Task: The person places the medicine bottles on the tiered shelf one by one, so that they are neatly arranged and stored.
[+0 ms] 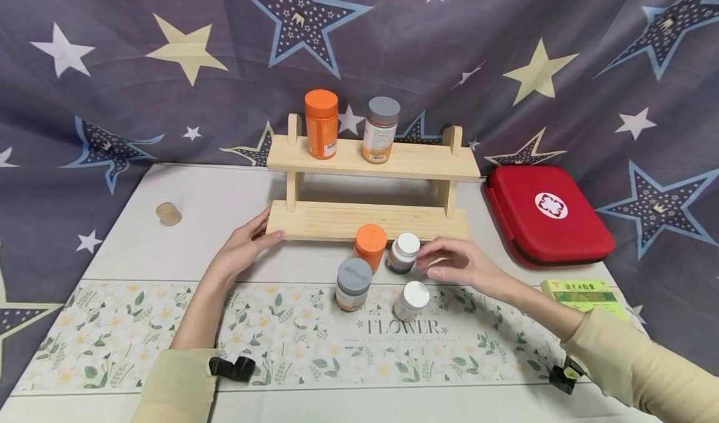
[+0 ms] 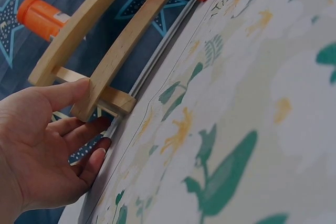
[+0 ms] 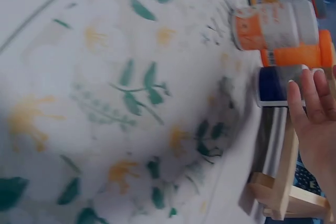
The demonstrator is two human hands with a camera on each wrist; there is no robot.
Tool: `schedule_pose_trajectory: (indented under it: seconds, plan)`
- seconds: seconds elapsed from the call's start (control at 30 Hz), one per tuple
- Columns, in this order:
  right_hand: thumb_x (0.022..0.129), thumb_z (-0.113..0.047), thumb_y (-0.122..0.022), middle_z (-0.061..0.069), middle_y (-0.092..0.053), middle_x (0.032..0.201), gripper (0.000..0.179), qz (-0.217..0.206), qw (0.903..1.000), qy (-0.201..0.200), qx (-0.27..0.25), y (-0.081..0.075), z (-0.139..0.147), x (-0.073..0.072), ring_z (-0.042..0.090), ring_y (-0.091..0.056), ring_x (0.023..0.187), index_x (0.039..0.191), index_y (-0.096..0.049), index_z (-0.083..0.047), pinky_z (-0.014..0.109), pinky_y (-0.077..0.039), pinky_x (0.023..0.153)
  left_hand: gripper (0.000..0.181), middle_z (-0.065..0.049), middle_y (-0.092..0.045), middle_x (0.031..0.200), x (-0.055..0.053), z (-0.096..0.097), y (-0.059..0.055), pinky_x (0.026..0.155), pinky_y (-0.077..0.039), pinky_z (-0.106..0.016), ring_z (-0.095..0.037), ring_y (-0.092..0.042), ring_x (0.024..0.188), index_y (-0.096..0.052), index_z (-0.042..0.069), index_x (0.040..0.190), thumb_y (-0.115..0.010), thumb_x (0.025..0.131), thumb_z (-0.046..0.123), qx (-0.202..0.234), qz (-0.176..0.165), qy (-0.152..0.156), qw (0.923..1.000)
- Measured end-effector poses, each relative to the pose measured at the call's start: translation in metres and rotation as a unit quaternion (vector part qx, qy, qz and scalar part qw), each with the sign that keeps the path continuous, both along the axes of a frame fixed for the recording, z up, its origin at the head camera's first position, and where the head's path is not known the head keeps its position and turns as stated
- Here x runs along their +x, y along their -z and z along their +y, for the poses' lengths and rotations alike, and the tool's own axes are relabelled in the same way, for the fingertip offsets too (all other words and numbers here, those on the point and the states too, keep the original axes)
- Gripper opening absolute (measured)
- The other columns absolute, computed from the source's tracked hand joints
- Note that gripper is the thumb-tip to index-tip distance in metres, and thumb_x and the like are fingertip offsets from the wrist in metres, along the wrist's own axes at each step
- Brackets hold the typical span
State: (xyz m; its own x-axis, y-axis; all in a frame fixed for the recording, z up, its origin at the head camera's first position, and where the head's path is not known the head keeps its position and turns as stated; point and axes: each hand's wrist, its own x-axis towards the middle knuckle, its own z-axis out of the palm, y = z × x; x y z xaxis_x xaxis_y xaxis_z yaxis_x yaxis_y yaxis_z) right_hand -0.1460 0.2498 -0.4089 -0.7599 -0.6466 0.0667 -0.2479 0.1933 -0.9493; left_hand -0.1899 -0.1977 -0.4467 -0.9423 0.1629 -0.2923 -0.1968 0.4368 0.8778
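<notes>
A two-tier wooden shelf [image 1: 365, 218] stands at the back of the table. My left hand [image 1: 244, 246] holds its lower left end; the left wrist view shows the thumb [image 2: 71, 94] on the plank and the fingers below. My right hand [image 1: 462, 264] is beside a dark white-capped bottle [image 1: 402, 256], fingers fairly straight; whether they touch it I cannot tell. Around that bottle stand an orange-capped bottle [image 1: 369, 251], a grey-capped bottle [image 1: 352, 289] and another white-capped bottle [image 1: 412, 304]. On the upper tier are an orange bottle [image 1: 322, 130] and a grey-lidded bottle [image 1: 380, 135].
A red first-aid case [image 1: 553, 214] lies right of the shelf, with a green and yellow box [image 1: 584, 295] in front of it, partly behind the right forearm. Far left lies a small tan cylinder [image 1: 168, 214]. A star-patterned cloth [image 1: 393, 42] hangs behind the table.
</notes>
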Motion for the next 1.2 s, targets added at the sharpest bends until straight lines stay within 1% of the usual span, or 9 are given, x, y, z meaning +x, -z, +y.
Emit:
schedule_pose_trajectory:
  seconds: [0.13,0.2,0.3,0.43,0.6,0.77,0.87,1.0,1.2]
  plan:
    - [0.096,0.002,-0.064,0.032,-0.065,0.127,0.036,-0.021,0.999,-0.039,0.006,0.01,-0.001,0.004,0.026,-0.07,0.121,0.132,-0.061,0.007,0.034,-0.058,0.103,0.089,-0.014,-0.026,0.171,0.0,0.001,0.0,0.13,-0.013,-0.062,-0.04,-0.02,0.159,-0.011,0.028,0.166,-0.065,0.099,0.047,-0.002,-0.002,-0.002,1.0]
    - [0.095,0.001,-0.067,0.031,-0.065,0.13,0.039,-0.033,0.998,-0.051,0.013,0.014,-0.001,0.005,0.024,-0.069,0.123,0.133,-0.062,0.003,0.035,-0.057,0.105,0.089,-0.014,-0.026,0.171,0.0,0.001,0.0,0.13,-0.014,-0.062,-0.04,-0.02,0.159,-0.011,0.028,0.166,-0.065,0.099,0.047,-0.001,-0.004,0.0,1.0]
    - [0.092,0.0,-0.071,0.024,-0.066,0.133,0.043,-0.042,0.9967,-0.062,0.031,0.018,0.0,0.007,0.019,-0.068,0.123,0.135,-0.063,-0.002,0.033,-0.056,0.107,0.088,-0.013,-0.026,0.171,0.0,0.001,0.001,0.13,-0.015,-0.061,-0.04,-0.02,0.159,-0.011,0.028,0.166,-0.065,0.099,0.047,0.001,-0.005,0.001,1.0]
    - [0.089,-0.004,-0.078,0.015,-0.068,0.134,0.049,-0.043,0.9954,-0.066,0.055,0.021,0.0,0.009,0.014,-0.068,0.12,0.136,-0.063,-0.005,0.029,-0.055,0.105,0.088,-0.014,-0.027,0.171,0.0,0.002,0.0,0.13,-0.015,-0.061,-0.04,-0.021,0.159,-0.012,0.028,0.166,-0.065,0.099,0.046,0.001,-0.003,0.0,1.0]
    - [0.085,-0.004,-0.082,0.005,-0.071,0.129,0.052,-0.035,0.9957,-0.067,0.054,0.026,-0.001,0.011,0.009,-0.068,0.115,0.133,-0.065,-0.004,0.029,-0.057,0.102,0.087,-0.014,-0.027,0.171,-0.001,0.001,-0.001,0.13,-0.013,-0.061,-0.04,-0.02,0.159,-0.011,0.029,0.166,-0.065,0.099,0.045,0.001,-0.003,0.0,1.0]
    - [0.084,-0.004,-0.083,-0.001,-0.072,0.125,0.049,-0.036,0.9963,-0.06,0.051,0.028,-0.003,0.013,0.007,-0.068,0.113,0.13,-0.067,-0.007,0.028,-0.058,0.099,0.088,-0.014,-0.026,0.171,0.0,0.001,-0.001,0.13,-0.013,-0.061,-0.039,-0.02,0.16,-0.011,0.029,0.166,-0.065,0.099,0.046,0.002,-0.008,-0.001,1.0]
    - [0.085,-0.005,-0.083,-0.003,-0.072,0.125,0.049,-0.035,0.9965,-0.056,0.051,0.029,-0.004,0.014,0.007,-0.068,0.113,0.131,-0.067,-0.007,0.027,-0.058,0.099,0.088,-0.013,-0.026,0.171,0.0,0.001,-0.001,0.13,-0.014,-0.061,-0.039,-0.02,0.16,-0.011,0.029,0.166,-0.065,0.099,0.047,0.001,-0.007,-0.001,1.0]
    - [0.085,-0.005,-0.082,-0.002,-0.072,0.126,0.049,-0.032,0.9967,-0.055,0.051,0.03,-0.004,0.014,0.007,-0.069,0.112,0.132,-0.066,-0.006,0.027,-0.058,0.099,0.088,-0.013,-0.026,0.171,0.0,0.001,-0.001,0.13,-0.014,-0.061,-0.039,-0.02,0.16,-0.011,0.029,0.166,-0.065,0.099,0.047,0.001,-0.006,-0.001,1.0]
    - [0.088,-0.004,-0.079,0.001,-0.073,0.125,0.046,-0.032,0.9967,-0.055,0.051,0.031,-0.005,0.015,0.006,-0.069,0.11,0.131,-0.066,-0.002,0.026,-0.058,0.097,0.088,-0.014,-0.026,0.171,0.0,0.0,-0.001,0.13,-0.013,-0.061,-0.039,-0.02,0.16,-0.011,0.026,0.166,-0.065,0.1,0.045,0.004,-0.002,0.002,1.0]
